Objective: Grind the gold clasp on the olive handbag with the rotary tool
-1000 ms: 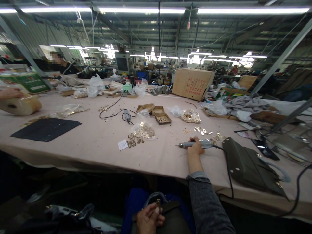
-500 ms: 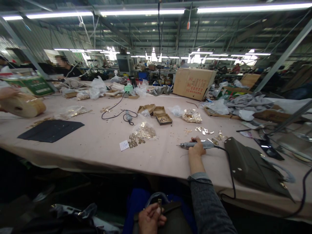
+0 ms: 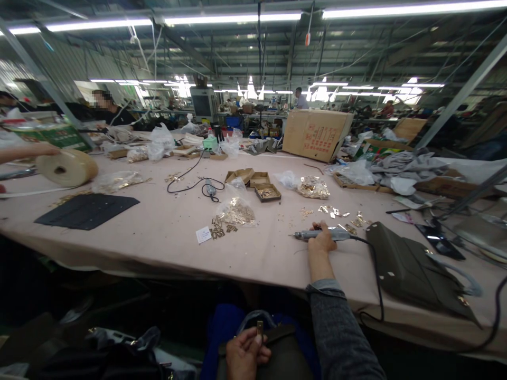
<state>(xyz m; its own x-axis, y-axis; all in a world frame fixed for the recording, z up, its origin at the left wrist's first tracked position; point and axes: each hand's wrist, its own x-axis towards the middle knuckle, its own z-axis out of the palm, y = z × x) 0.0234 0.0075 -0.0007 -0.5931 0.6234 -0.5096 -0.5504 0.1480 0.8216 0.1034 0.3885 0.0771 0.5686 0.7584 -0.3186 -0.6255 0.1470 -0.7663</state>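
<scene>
Low in the head view, my left hand (image 3: 246, 353) pinches a small gold metal plate (image 3: 259, 328) upright between thumb and fingers. It is just above an olive bag (image 3: 283, 353) resting on my lap. My right hand (image 3: 321, 240) lies on the table with its fingers wrapped around a grey electric screwdriver (image 3: 304, 235), whose tip points left. A black cord runs from the tool's back end. Right of that hand lies another olive bag (image 3: 407, 269) with small metal fittings. Loose gold plates (image 3: 332, 212) are scattered beyond my right hand.
Midtable are a plastic bag of gold fittings (image 3: 237, 212), a small cardboard box of tiny parts (image 3: 267, 192) and a second corded tool (image 3: 209, 187). A black panel (image 3: 87, 211) lies left. Another person's hand (image 3: 43, 150) touches a tape roll (image 3: 69, 168). A large carton (image 3: 317, 134) stands behind.
At the left, the tape roll has shifted right with the other person's hand on it, and a pale strip now shows beneath it. Both my hands keep nearly the same positions and grips.
</scene>
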